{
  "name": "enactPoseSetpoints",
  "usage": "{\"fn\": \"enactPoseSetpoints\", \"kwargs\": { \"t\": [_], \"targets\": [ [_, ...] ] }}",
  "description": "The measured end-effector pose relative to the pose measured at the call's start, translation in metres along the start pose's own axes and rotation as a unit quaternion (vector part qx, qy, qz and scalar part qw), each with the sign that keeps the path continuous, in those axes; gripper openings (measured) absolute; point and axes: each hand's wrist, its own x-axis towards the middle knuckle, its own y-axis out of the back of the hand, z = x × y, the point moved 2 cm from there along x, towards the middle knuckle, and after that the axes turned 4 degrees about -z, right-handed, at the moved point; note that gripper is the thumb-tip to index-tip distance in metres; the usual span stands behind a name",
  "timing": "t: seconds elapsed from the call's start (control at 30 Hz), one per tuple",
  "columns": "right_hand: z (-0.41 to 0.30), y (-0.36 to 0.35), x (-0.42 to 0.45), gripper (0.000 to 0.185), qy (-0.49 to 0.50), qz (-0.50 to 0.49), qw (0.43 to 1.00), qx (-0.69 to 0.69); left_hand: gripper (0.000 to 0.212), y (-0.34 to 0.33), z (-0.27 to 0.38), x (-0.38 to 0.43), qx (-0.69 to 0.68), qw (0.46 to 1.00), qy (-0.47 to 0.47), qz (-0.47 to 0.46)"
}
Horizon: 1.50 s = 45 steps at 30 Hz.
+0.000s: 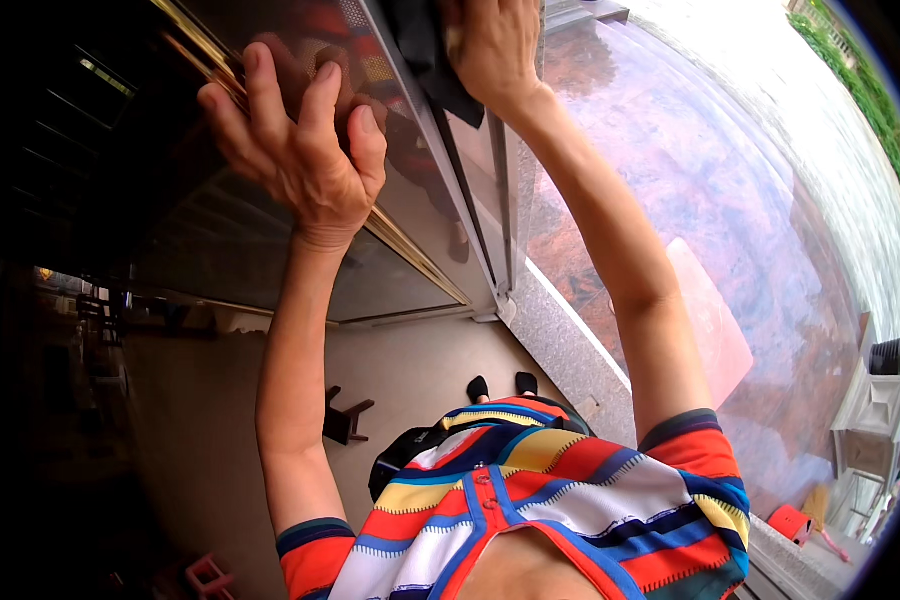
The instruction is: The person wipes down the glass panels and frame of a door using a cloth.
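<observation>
My left hand (304, 154) is raised against a glossy door panel (424, 195) with gold-coloured trim (412, 251). Its fingers are spread, nothing is in them, and the panel mirrors them. Higher up and to the right, my right hand (501, 56) presses on a black cloth (429, 64) that hangs at the door's edge. The top of the picture cuts off the right fingertips. Below the cloth, a metal door frame (504, 202) runs down to the floor.
A granite threshold (551, 319) divides the indoor floor (412, 352) from shiny reddish stone paving (630, 150) outside. A pink mat (709, 330) lies on the paving. Indoors stand a small dark stool (347, 420) and a pink stool (208, 577). A red container (789, 523) sits outside, lower right.
</observation>
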Motion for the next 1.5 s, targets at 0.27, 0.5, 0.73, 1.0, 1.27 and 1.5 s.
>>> {"fn": "enactPoseSetpoints", "kwargs": {
  "t": [0.27, 0.5, 0.73, 1.0, 1.27, 1.5],
  "targets": [
    [0.018, 0.016, -0.163, 0.020, 0.049, -0.157, 0.985, -0.057, 0.032, 0.000, 0.002, -0.001, -0.007, 1.000, 0.002, 0.005],
    [0.010, 0.038, -0.205, 0.027, -0.027, -0.262, 0.965, -0.002, 0.032, 0.004, -0.001, -0.002, -0.004, 1.000, 0.000, -0.001],
    [-0.019, 0.066, -0.148, 0.056, -0.090, -0.189, 0.973, 0.098, 0.035, 0.003, -0.004, -0.005, -0.009, 1.000, 0.003, -0.007],
    [-0.099, 0.025, -0.005, 0.058, 0.007, -0.003, 0.984, 0.177, 0.039, 0.001, -0.009, -0.002, -0.156, 0.983, -0.029, 0.089],
    [-0.076, 0.017, -0.169, 0.079, -0.141, -0.100, 0.978, 0.113, 0.040, 0.000, -0.005, -0.006, -0.112, 0.992, -0.009, 0.063],
    [-0.047, 0.033, -0.326, 0.078, -0.314, -0.212, 0.919, 0.112, 0.041, -0.001, -0.005, -0.003, -0.104, 0.994, -0.008, 0.044]
  ]
}}
